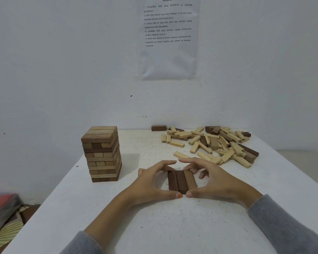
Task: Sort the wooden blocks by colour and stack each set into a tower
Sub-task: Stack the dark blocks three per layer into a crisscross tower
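Note:
Three brown blocks (181, 181) lie flat side by side on the white table (173, 226), forming one layer. My left hand (151, 182) cups their left side and my right hand (212, 180) cups their right side; both thumbs press the near ends and the fingers curl round the far ends. A tall tower of brown blocks (101, 153) stands to the left. A loose pile of mostly pale blocks with some dark ones (215, 143) is spread at the far right. One dark block (158, 128) lies alone by the wall.
A printed instruction sheet (169, 37) hangs on the white wall behind the table. Off the table's left edge, lower down, lie a red-covered item (0, 208) and a patterned mat (9, 231). The table's right edge runs diagonally at the far right.

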A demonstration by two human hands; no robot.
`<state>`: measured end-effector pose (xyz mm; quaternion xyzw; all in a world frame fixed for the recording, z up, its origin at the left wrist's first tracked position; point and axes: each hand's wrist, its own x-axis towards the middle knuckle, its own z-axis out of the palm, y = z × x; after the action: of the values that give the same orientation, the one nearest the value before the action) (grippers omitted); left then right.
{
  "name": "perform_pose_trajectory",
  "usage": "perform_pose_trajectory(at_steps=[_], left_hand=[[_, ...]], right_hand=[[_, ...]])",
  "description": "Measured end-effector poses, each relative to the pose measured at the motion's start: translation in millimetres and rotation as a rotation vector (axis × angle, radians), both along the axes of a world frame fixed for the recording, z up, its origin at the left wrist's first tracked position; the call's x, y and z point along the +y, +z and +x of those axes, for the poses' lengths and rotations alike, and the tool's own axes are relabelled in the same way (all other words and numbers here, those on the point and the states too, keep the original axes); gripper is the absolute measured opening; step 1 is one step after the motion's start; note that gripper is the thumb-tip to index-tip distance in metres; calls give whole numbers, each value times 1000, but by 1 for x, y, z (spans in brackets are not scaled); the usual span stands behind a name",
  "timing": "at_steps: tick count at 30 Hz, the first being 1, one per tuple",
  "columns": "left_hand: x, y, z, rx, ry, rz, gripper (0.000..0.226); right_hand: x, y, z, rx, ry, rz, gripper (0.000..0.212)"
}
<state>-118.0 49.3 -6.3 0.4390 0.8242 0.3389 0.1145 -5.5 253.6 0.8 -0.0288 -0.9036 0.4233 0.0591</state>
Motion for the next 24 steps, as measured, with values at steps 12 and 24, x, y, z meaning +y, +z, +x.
perform_pose_trajectory(at_steps=[12, 24], left_hand=[[0, -4, -4, -44, 27, 17, 79], [0, -4, -5, -51, 17, 16, 80]], right_hand=[[-1, -2, -2, -4, 1, 14, 86], [-1, -3, -2, -5, 3, 26, 84]])
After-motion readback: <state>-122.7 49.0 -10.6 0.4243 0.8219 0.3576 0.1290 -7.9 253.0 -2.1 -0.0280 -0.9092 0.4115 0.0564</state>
